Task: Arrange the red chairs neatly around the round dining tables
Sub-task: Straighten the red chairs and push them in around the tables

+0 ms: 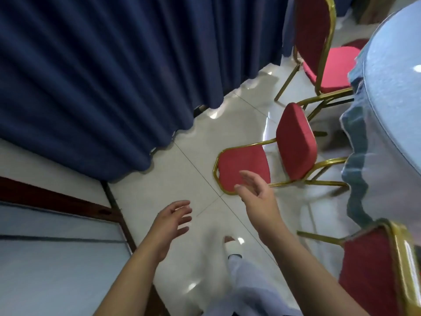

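Both our hands are out in front of us, and neither holds anything. Our left hand (173, 222) hangs over the white tiled floor (200, 160) with its palm turned inward and its fingers loosely spread. Our right hand (257, 192) is open too, fingers apart and slightly bent. It sits over the near corner of the tipped chair (296, 142), and we cannot tell whether it touches the gold frame or hovers just above it.

The tipped chair lies on its back. Its red backrest is flat on the floor towards us, its seat stands on edge, and its gold legs point towards the surface (396, 92) on our right. That surface is round and covered by a pale blue cloth (357, 156) that hangs in folds down its side. The chair's legs reach the hem of the cloth.

Beyond it, the far chair (335, 69) stands upright with its seat towards the surface and partly tucked under the cloth's edge. At the lower right is the near chair (369, 274). We see only its red back and gold frame, close against the cloth.

A dark blue curtain (102, 76) fills the left and top and falls to the floor. Below our hands, one foot (231, 246) in a white slipper is planted on the tiles.
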